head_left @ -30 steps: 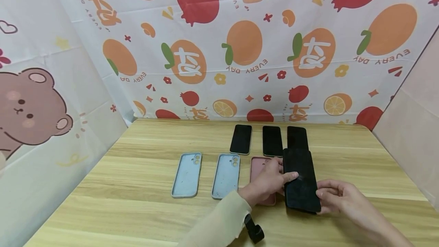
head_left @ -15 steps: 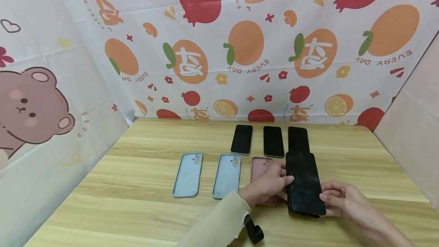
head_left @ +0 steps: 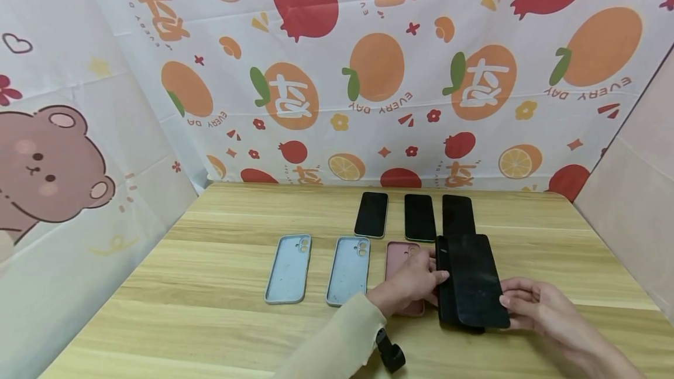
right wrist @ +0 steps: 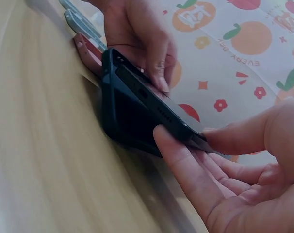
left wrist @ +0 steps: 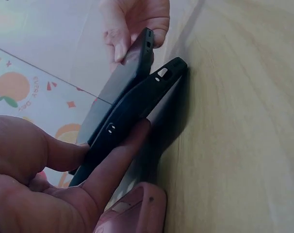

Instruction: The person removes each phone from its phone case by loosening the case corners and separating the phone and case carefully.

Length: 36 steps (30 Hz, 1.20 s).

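In the head view my left hand (head_left: 413,281) holds a black phone case (head_left: 446,303) by its left side, thumb on top and fingers beneath. A black phone (head_left: 479,282) lies slantwise over the case, its left edge inside and its right side out past the rim. My right hand (head_left: 542,309) pinches that phone at its lower right edge. The left wrist view shows the case (left wrist: 159,77) tilted above the table, with cutouts along its side. From the right wrist, the case's hollow inside (right wrist: 127,107) shows under the phone's port end (right wrist: 159,109).
Two light blue cases (head_left: 287,268) lie left on the wooden table (head_left: 210,309). A pink case (head_left: 397,259) sits partly under my left hand. Farther back are three dark phones, one (head_left: 371,214) at left, one (head_left: 419,216) in the middle, one (head_left: 457,215) at right.
The phone has shifted right relative to the case, uncovering the case's left strip. My right hand has moved slightly right with it; my left thumb has drawn back to the case's left edge.
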Available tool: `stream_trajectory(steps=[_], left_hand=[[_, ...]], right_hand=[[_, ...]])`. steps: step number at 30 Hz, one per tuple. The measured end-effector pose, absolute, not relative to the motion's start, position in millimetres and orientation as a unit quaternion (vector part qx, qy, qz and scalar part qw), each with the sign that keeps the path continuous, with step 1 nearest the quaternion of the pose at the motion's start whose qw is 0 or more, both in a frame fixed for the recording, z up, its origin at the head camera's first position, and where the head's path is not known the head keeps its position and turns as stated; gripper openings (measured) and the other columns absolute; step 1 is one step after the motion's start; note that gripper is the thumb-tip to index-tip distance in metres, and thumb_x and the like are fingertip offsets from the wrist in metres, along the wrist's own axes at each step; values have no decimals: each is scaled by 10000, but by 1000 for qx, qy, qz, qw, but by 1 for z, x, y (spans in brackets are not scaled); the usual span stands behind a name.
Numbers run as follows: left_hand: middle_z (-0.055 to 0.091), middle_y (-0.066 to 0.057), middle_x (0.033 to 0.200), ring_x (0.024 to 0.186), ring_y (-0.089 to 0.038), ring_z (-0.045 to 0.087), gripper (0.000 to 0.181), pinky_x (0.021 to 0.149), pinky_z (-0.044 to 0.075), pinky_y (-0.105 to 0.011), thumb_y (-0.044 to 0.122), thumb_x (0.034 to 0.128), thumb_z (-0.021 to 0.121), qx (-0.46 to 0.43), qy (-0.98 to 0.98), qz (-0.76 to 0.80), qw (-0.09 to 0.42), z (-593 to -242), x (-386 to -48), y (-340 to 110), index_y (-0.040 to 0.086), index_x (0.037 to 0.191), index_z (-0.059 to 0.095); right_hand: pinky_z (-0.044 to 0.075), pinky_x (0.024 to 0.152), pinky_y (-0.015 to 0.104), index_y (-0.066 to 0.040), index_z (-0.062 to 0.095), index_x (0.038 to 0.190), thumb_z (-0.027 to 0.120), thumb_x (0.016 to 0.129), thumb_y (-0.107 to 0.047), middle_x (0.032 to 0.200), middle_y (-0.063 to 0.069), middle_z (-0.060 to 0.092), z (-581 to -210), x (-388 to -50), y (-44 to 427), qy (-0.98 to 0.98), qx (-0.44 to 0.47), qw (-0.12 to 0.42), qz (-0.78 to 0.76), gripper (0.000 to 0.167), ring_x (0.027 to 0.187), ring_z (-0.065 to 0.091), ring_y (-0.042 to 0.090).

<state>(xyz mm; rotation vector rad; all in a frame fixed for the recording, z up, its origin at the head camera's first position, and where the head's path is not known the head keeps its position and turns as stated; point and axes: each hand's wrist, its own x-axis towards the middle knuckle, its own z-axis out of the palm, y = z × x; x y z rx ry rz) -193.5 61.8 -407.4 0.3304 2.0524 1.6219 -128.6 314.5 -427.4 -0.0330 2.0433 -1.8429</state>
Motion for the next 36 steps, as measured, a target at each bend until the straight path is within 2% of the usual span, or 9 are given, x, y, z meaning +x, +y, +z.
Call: stream_trajectory(steps=[8, 16, 18, 23, 26, 28, 31, 33, 36], left_hand=[[722, -89, 910, 730, -263, 743, 207, 638, 609, -376, 118, 974, 623, 132, 782, 561, 238, -406, -193, 62, 92, 1173, 572], [713, -44, 897, 697, -175, 709, 216, 736, 586, -300, 172, 966, 649, 135, 809, 523, 232, -395, -188, 59, 82, 1156, 600], [705, -36, 913, 722, -139, 689, 238, 763, 566, -273, 179, 962, 655, 139, 816, 512, 228, -393, -187, 58, 76, 1168, 595], [664, -8, 936, 788, -76, 582, 248, 756, 501, -224, 207, 940, 679, 164, 858, 445, 198, -389, -186, 55, 53, 1130, 634], [662, -36, 1091, 876, -86, 571, 384, 838, 510, -236, 243, 929, 690, 168, 878, 406, 191, -386, -186, 54, 27, 1239, 620], [637, -61, 1223, 958, -92, 575, 500, 926, 515, -268, 261, 929, 688, 170, 884, 392, 191, -384, -185, 54, 28, 1351, 555], [591, -80, 1327, 1030, -89, 561, 575, 1003, 494, -293, 269, 925, 687, 180, 889, 378, 186, -382, -184, 53, 36, 1415, 498], [595, -77, 1327, 1028, -82, 557, 585, 1004, 492, -288, 266, 922, 687, 189, 889, 375, 183, -382, -183, 52, 37, 1423, 488], [630, -69, 1266, 981, -89, 564, 604, 966, 498, -278, 265, 924, 687, 192, 887, 376, 189, -380, -183, 50, 47, 1441, 465]], right_hand=[[591, 757, 315, 21, 476, 1272, 572, 1006, -147, 1015, -41, 625, -428, -132, 328, 745, 17, 172, -645, 329, 834, 627, 99], [600, 783, 306, -110, 567, 1154, 523, 1010, -52, 1010, -51, 675, -429, -138, 349, 716, -5, 151, -682, 160, 906, 670, 78], [598, 782, 297, -82, 554, 1185, 524, 1015, -68, 1015, -67, 666, -429, -141, 353, 722, 8, 149, -676, 173, 908, 661, 63], [595, 788, 285, 83, 457, 1297, 543, 1011, -87, 1024, -94, 642, -430, -148, 362, 746, 43, 132, -651, 344, 923, 637, 7], [591, 815, 279, 135, 408, 1337, 553, 1006, -107, 1040, -134, 622, -432, -153, 368, 760, 58, 130, -634, 435, 937, 614, -34], [587, 819, 270, 168, 353, 1368, 542, 1009, -113, 1045, -160, 598, -433, -157, 373, 769, 61, 133, -623, 494, 938, 597, -48], [587, 806, 262, 155, 345, 1365, 546, 1004, -118, 1031, -143, 603, -433, -163, 377, 769, 69, 136, -621, 495, 915, 611, -22], [587, 801, 258, 136, 370, 1340, 537, 1004, -95, 1016, -114, 617, -432, -167, 380, 760, 73, 137, -631, 440, 908, 629, 10], [586, 813, 253, 159, 339, 1366, 530, 1010, -115, 1011, -139, 623, -428, -174, 385, 763, 73, 141, -626, 488, 903, 624, -21]])
